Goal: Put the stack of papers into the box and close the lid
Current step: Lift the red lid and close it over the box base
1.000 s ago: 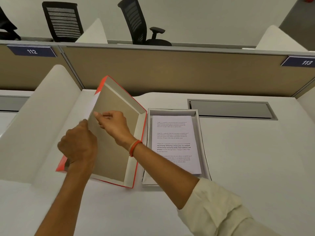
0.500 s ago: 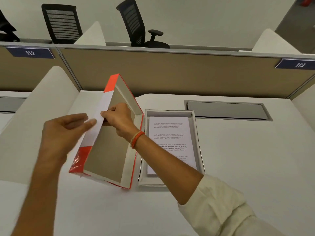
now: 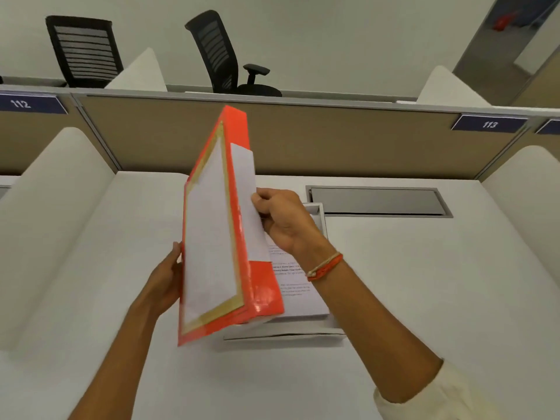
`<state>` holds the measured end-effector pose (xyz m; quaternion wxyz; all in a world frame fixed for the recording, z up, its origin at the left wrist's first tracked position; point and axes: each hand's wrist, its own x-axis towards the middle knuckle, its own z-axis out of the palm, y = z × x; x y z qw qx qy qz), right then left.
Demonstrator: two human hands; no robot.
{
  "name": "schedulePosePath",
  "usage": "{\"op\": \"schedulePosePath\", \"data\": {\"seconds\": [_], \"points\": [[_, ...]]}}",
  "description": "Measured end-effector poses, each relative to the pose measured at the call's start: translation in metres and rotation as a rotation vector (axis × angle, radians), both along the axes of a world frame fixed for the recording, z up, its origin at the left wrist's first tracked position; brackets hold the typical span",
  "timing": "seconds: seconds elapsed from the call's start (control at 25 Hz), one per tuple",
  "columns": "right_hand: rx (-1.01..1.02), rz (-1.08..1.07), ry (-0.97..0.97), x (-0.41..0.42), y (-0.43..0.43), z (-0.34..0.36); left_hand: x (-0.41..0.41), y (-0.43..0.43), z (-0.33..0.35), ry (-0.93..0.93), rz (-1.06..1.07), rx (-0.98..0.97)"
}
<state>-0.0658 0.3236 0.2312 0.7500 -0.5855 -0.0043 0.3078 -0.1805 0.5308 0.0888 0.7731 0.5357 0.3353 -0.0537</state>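
**The lid is up in both hands, ready to go on the box**

The papers (image 3: 295, 286) are already in the box (image 3: 321, 221). The box sits on the white table (image 3: 424, 283), right under the hands. The sheets lie flat inside it, with the printed side up. So the first part of the job looks done. The step in hand now is closing the box.

The orange lid (image 3: 239, 225) is off the table and stands almost on its edge, tipped up tall. Its low end hangs over the near left part of the box. A white label runs along its side and another covers its big face.

The left hand (image 3: 169, 277) holds the lid's left edge, with the fingers hidden behind it. The right hand (image 3: 285, 222) is closed on the right side of the lid, with the thumb pressed on the white label. Both grips are tight on the lid.

Next, I think the lid has to be tipped down flat, with its open side facing the papers. Then its four corners have to line up with the box walls. After that it can be pushed down gently. If it goes on crooked, one wall may catch and the lid will not sit down all the way.
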Motion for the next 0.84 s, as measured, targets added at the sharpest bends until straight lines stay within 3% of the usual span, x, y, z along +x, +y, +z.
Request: {"op": "schedulePosePath", "data": {"seconds": [0.16, 0.36, 0.6, 0.84], "points": [[-0.206, -0.167, -0.201, 0.020, -0.070, -0.024, 0.009, -0.035, -0.005, -0.146, 0.107, 0.134], [-0.497, -0.146, -0.441, 0.009, -0.116, -0.070, 0.027, -0.079, -0.003, -0.092, 0.006, 0.492], [-0.714, -0.169, -0.391, 0.014, -0.145, -0.157, 0.040, -0.089, -0.041, -0.007, -0.110, 0.740], [-0.740, -0.145, -0.388, 0.022, -0.153, -0.192, 0.047, -0.084, -0.082, 0.048, -0.161, 0.829]]}}
